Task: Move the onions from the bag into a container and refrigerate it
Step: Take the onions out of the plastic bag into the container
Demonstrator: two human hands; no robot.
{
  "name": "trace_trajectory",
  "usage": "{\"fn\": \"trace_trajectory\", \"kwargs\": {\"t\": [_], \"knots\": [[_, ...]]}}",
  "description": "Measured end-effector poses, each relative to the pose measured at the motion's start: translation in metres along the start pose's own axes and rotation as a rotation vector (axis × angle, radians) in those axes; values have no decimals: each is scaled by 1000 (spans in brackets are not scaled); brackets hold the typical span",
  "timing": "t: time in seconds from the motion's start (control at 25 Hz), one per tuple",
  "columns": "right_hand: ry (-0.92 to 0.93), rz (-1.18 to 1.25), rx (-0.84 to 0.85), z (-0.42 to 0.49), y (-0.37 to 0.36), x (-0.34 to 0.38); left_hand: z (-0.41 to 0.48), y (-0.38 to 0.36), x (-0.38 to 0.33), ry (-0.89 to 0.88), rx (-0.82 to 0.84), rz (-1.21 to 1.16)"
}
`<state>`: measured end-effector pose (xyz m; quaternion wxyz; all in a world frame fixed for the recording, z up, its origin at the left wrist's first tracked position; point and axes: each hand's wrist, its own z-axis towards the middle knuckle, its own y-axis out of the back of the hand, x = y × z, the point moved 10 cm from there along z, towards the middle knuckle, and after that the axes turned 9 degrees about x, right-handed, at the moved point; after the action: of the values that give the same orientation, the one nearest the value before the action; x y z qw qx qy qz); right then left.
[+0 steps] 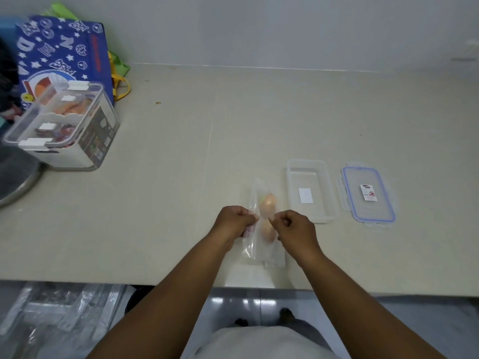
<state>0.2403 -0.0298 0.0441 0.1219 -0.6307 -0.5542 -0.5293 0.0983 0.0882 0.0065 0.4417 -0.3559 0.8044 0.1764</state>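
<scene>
A clear plastic bag [261,251] lies on the beige counter in front of me, with two pale onions inside: one [269,200] farther away, one [267,230] between my hands. My left hand [234,220] pinches the bag's left side. My right hand [294,225] pinches its right side. The pinched film is raised a little off the counter. Just right of the bag stands an open, empty clear container [312,190] with a white label on its floor. Its blue-sealed lid [368,195] lies flat farther right.
A large clear storage box [64,128] with white clips holds packets at the far left, in front of a blue patterned tote bag [62,53]. A round metal lid [15,174] lies at the left edge. The counter's front edge [129,282] runs below my forearms.
</scene>
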Motion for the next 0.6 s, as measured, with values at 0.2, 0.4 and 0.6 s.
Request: {"fn": "trace_trajectory", "kwargs": {"t": [0.2, 0.4, 0.6], "knots": [[-54, 187, 87, 17, -3, 10, -10, -31, -3, -25, 98, 1], [-43, 91, 105, 23, 9, 6, -14, -37, -6, 13, 89, 1], [17, -149, 28, 25, 32, 9, -19, -26, -22, -59, -179, 139]]}}
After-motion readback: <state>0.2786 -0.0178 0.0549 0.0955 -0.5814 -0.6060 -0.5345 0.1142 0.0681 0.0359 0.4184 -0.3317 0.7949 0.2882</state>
